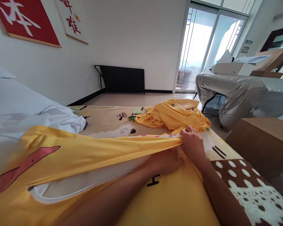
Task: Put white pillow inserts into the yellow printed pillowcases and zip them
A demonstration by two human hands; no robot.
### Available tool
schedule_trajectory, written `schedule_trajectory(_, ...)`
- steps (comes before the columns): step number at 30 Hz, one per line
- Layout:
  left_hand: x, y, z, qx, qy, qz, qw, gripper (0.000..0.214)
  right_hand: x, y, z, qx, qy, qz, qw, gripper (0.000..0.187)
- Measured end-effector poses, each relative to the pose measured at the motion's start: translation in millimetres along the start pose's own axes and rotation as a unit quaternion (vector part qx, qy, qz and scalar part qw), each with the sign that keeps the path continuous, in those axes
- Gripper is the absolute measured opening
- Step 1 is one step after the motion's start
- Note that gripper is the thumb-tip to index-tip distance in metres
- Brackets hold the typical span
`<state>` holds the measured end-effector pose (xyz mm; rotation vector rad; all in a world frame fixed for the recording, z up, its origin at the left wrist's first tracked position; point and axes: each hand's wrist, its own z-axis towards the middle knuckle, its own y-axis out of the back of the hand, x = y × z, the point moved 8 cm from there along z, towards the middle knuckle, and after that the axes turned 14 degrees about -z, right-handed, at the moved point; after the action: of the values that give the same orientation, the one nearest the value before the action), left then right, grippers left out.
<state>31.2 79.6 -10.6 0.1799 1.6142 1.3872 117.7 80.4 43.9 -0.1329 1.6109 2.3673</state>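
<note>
Yellow cloth makes up the cover (91,146), spread across the near part of the bed (103,117) and directly under both forearms. Its long slit runs from the near left up toward the right, ending close to the two hands. The upper lip of that slit is drawn into a taut band, and the right hand (192,141) is at the band's right end, fingers curled over the edge and pinching the cloth. The left hand (169,161) sits just below and left of it, nearer the body, beneath the band; its forearm slants across the lower lip. Its fingers look bent, but they are partly hidden, so I cannot tell whether they grip anything. Of the two, the right hand is nearer the upper lip's end.

Through the slit, pale material with a white rim (61,198) shows; how far it reaches inside is hidden. Beyond the hands lies a crumpled yellow bundle (174,114), and to the left a white quilt (49,110) is heaped.

At right, a brown box (261,138) stands beside the bed, its contents out of sight. Farther back, a white box (233,68) and a tilted carton (273,64) rest on silver sheeting (238,91); what they hold I cannot tell.
</note>
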Motion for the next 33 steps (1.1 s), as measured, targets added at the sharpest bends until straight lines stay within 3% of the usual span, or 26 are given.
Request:
schedule_trajectory(2,-0.4,-1.9,-2.1,-0.003,-0.003,0.009,1.000,0.043,1.7,-1.6,1.1,0.003,-0.005,0.009,1.000,0.027)
schedule_trajectory(6,-10.0,-0.9,-5.0,-0.023,-0.068,0.015,0.997,0.041,2.2,-20.0,4.7,0.058,-0.003,0.064,0.996,0.028)
schedule_trajectory(9,-10.6,-1.7,-3.7,-0.009,-0.079,0.030,0.996,0.040,1.5,-28.0,10.7,0.049,0.007,0.142,0.989,0.031)
schedule_trajectory(12,-11.8,3.2,-1.6,-0.013,-0.086,0.017,0.996,0.037,1.2,-32.7,18.0,0.026,0.029,0.242,0.969,0.033)
schedule_trajectory(16,-12.4,22.7,4.8,-0.096,-0.110,-0.081,0.986,0.036,1.1,-35.9,24.4,0.006,0.058,0.359,0.932,0.030)
schedule_trajectory(19,-6.6,22.2,16.8,-0.089,-0.103,-0.122,0.983,0.031,0.4,-37.1,25.8,-0.002,0.070,0.410,0.909,0.036)
schedule_trajectory(25,2.6,10.4,34.0,-0.051,-0.047,-0.082,0.994,0.029,0.6,-43.6,27.6,0.007,0.103,0.447,0.888,0.049)
schedule_trajectory(33,-6.4,9.0,21.0,-0.083,-0.091,-0.017,0.992,0.025,-3.9,-33.9,26.7,0.009,0.131,0.431,0.893,0.047)
